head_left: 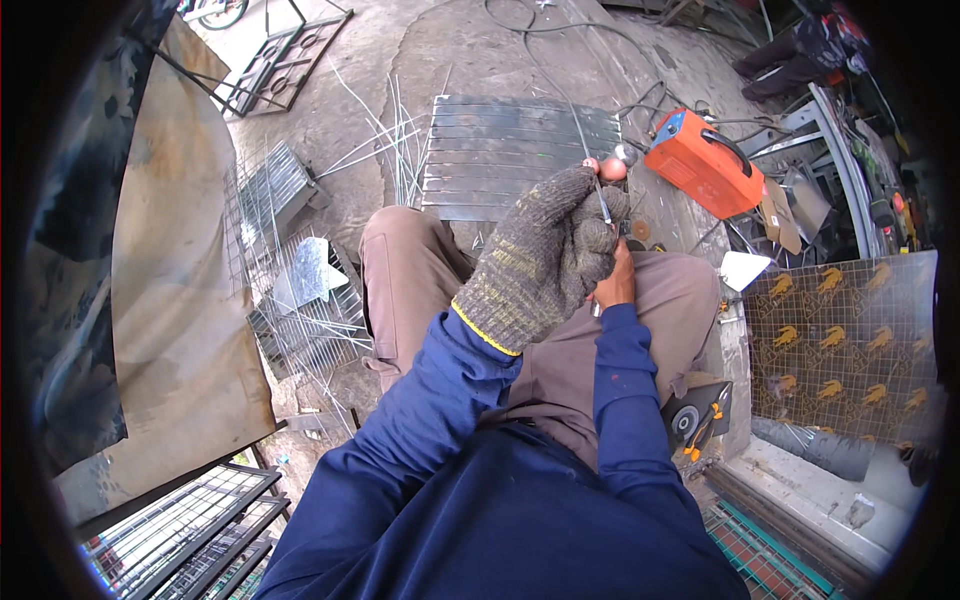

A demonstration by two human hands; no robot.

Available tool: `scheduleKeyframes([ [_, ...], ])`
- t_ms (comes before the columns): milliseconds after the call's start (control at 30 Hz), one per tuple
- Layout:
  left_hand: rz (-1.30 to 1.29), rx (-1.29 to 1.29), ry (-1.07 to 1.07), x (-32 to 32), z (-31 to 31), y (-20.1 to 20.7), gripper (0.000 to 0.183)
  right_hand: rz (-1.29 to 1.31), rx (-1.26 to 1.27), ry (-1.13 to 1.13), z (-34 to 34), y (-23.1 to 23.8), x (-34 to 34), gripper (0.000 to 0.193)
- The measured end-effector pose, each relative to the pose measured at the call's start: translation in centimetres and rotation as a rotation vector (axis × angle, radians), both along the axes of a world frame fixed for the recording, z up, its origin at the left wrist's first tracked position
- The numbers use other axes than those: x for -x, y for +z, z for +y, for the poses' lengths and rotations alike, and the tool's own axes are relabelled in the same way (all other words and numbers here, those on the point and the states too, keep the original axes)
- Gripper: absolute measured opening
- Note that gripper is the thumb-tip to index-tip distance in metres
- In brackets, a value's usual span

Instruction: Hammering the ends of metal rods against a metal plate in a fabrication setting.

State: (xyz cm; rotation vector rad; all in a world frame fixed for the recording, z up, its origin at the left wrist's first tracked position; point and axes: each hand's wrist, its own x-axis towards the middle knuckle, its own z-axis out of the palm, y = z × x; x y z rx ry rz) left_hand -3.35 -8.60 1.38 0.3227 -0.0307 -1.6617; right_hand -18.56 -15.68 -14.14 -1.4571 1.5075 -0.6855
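Observation:
My left hand (pixel 545 255), in a grey knit glove with a yellow cuff edge, is raised over my lap. Its fingers are closed around a thin grey rod or cable (pixel 604 206); which of the two I cannot tell. Bare fingertips seem to poke out at the glove's far end. Just below and behind it, my bare right hand (pixel 618 275) is bent closed over my right thigh. The glove hides most of its fingers, and a small silvery end (pixel 597 308) shows beneath them. Past both hands lies a dark slatted metal panel (pixel 520 150) on the concrete.
An orange welding machine (pixel 705 165) with a black handle stands at the right, cables around it. Thin metal rods (pixel 400 150) lie scattered left of the panel, near wire mesh (pixel 310 300). An angle grinder disc (pixel 686 420) and orange-handled pliers (pixel 708 430) are beside my right hip.

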Motion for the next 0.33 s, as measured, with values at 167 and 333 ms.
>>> scheduleKeyframes([
  [167, 0.04, 0.079, -0.093, -0.2, -0.4, -0.5, 0.033, 0.007, 0.099, 0.014, -0.2, -1.8, 0.7, 0.063],
  [333, -0.028, 0.029, -0.009, 0.5, -0.7, -0.9, 0.04, 0.151, 0.415, 0.103, -0.5, -3.9, 1.3, 0.062],
])
